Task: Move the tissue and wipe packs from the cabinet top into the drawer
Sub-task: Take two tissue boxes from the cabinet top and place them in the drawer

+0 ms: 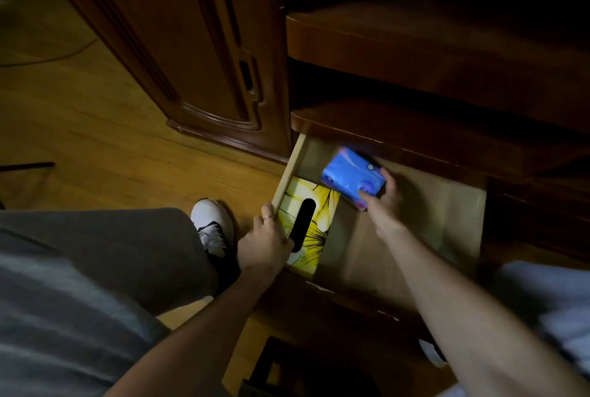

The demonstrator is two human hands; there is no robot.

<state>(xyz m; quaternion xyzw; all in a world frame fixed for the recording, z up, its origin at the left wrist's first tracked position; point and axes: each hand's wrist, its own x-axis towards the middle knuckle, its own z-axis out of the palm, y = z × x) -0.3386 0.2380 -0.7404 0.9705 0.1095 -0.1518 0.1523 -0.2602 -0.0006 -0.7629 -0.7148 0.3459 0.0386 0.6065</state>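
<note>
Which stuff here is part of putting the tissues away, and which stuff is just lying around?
Part of the job:
- blue pack, gripped by the right hand over the drawer
- yellow tissue box in the drawer, touched by the left hand

Just around:
- cabinet door
- white shoe
- cable on the floor

Drawer [415, 230] pulled open, pale wood bottom showing; a yellow flowered tissue box [314, 221] lies flat against its left wall.
</note>
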